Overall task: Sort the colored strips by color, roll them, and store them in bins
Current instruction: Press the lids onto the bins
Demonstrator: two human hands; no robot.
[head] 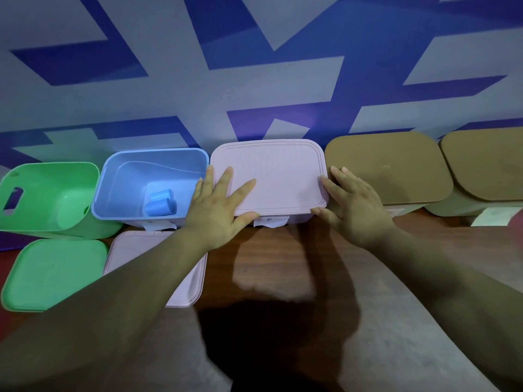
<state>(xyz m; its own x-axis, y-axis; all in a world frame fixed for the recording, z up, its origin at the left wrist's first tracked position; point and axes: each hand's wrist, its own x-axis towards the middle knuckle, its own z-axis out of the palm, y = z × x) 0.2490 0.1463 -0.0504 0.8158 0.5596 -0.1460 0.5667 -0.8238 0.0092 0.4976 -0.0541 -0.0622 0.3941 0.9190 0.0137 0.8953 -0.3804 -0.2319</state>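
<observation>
A pink bin stands at the middle of the row against the wall, closed by its pink lid. My left hand lies flat on the lid's left side with fingers spread, thumb at the front edge. My right hand rests with straight fingers against the lid's right edge. To the left, a blue bin stands open with rolled blue strips inside. At the far left, a green bin is open; I see no strips in it.
A green lid and a second pink lid lie on the wooden table in front of the left bins. Two bins with tan lids stand to the right. A patterned blue wall rises right behind the row.
</observation>
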